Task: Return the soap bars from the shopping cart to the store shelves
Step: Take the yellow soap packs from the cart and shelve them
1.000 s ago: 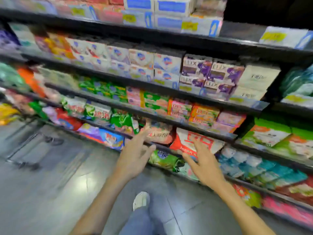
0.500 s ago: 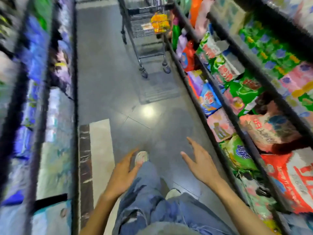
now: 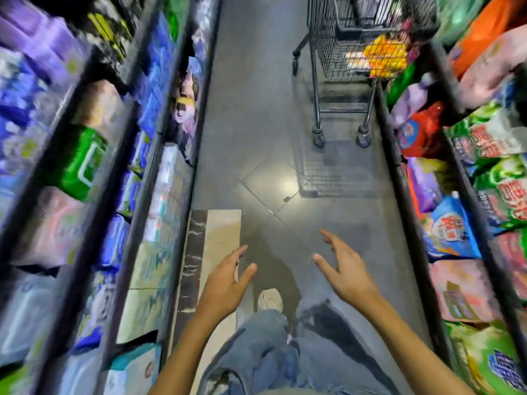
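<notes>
My left hand and right hand are empty, fingers spread. The cart, upper right, holds what is probably soap; next I must walk there and grasp one.

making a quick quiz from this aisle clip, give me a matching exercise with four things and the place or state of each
Things
1. shopping cart
2. yellow packs
3. white shoe
4. left hand

Place or state
A. inside the wire cart
B. open, holding nothing
C. parked further up the aisle, on the right side
D. planted on the grey floor, low in the view

Pairs: 1-C, 2-A, 3-D, 4-B
</notes>
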`<state>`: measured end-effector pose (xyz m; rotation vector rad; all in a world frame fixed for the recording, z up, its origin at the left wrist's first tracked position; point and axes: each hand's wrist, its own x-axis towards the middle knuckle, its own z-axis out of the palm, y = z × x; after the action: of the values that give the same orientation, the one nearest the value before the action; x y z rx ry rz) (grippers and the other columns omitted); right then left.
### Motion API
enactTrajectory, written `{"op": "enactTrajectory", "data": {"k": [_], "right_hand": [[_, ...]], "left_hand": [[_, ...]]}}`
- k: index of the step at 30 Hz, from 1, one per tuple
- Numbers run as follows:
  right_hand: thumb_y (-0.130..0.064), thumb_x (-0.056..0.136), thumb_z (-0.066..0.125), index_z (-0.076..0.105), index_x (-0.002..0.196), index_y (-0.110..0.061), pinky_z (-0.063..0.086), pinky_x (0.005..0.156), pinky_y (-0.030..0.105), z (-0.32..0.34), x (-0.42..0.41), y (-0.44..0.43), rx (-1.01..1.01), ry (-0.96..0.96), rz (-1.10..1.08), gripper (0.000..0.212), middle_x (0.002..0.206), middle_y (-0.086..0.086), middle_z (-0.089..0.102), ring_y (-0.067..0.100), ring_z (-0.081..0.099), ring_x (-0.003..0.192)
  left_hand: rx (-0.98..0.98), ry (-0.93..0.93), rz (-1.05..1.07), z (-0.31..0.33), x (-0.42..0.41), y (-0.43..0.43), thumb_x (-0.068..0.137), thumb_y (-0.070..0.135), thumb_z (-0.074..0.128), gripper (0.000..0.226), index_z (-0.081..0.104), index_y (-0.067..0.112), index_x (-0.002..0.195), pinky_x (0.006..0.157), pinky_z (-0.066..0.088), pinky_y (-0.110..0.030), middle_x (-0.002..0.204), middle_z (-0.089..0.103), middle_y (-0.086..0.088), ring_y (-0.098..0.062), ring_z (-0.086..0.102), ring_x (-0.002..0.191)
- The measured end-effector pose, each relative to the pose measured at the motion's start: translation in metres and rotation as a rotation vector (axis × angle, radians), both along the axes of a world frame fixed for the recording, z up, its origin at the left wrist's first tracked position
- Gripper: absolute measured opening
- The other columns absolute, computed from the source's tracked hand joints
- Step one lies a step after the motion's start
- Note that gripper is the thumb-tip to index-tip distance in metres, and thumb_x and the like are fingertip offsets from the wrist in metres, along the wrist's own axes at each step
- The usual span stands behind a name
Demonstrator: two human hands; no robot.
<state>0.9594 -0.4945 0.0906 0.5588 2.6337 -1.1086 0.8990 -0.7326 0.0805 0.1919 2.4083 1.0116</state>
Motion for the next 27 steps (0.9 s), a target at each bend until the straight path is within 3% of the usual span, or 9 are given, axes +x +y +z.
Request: {"op": "enactTrajectory", "data": {"k": [6, 12, 16, 21, 27], "right_hand": [[-0.036, 0.091, 0.056, 0.037, 0.142, -0.016, 0.036, 0.104, 0.033, -0.007, -0.065, 0.02, -0.037, -0.007, -0.151, 0.058, 0.142, 0.003, 0.047, 0.021, 0.046, 0.128], [-0.04, 0.091, 0.053, 0.037, 0.142, -0.018, 0.039, 0.102, 0.036, -0.025, -0.16, 0.053, -0.034, -0.02, -0.218, 0.058, 0.14, 0.004, 0.049, 0.021, 0.048, 0.126], [-0.038, 0.092, 0.053, 0.037, 0.142, -0.016, 0.04, 0.101, 0.036, -0.017, -0.263, 0.081, -0.051, -0.002, -0.189, 0.058, 0.141, 0.005, 0.048, 0.022, 0.048, 0.125], [-0.04, 0.091, 0.053, 0.037, 0.142, -0.015, 0.04, 0.103, 0.039, 0.003, -0.397, 0.099, -0.051, 0.06, -0.085, 0.059, 0.141, 0.004, 0.048, 0.022, 0.048, 0.127], [-0.038, 0.092, 0.054, 0.038, 0.142, -0.017, 0.044, 0.1, 0.039, 0.001, -0.531, 0.11, -0.068, 0.079, 0.017, 0.056, 0.141, 0.002, 0.048, 0.02, 0.048, 0.125]], "left_hand": [[0.019, 0.054, -0.11, 0.005, -0.135, 0.039, 0.093, 0.041, 0.049, 0.051, 0.038, 0.024, 0.141, 0.108, 0.036, -0.041, 0.144, 0.045, 0.0, -0.02, 0.044, 0.13], [0.057, 0.085, -0.149, 0.004, -0.263, 0.089, 0.095, 0.038, 0.049, 0.051, 0.038, 0.022, 0.142, 0.108, 0.035, -0.037, 0.142, 0.046, -0.001, -0.019, 0.044, 0.13], [0.068, 0.075, -0.09, 0.014, -0.345, 0.11, 0.094, 0.035, 0.052, 0.048, 0.041, 0.023, 0.14, 0.107, 0.036, -0.036, 0.14, 0.048, -0.003, -0.02, 0.045, 0.128], [0.079, 0.059, 0.011, 0.021, -0.418, 0.11, 0.094, 0.033, 0.052, 0.047, 0.042, 0.022, 0.138, 0.1, 0.035, -0.023, 0.136, 0.051, -0.001, -0.015, 0.048, 0.124], [0.054, -0.008, 0.14, 0.004, -0.506, 0.102, 0.093, 0.037, 0.051, 0.048, 0.041, 0.026, 0.138, 0.1, 0.037, -0.027, 0.136, 0.048, 0.008, -0.013, 0.047, 0.123]]}}
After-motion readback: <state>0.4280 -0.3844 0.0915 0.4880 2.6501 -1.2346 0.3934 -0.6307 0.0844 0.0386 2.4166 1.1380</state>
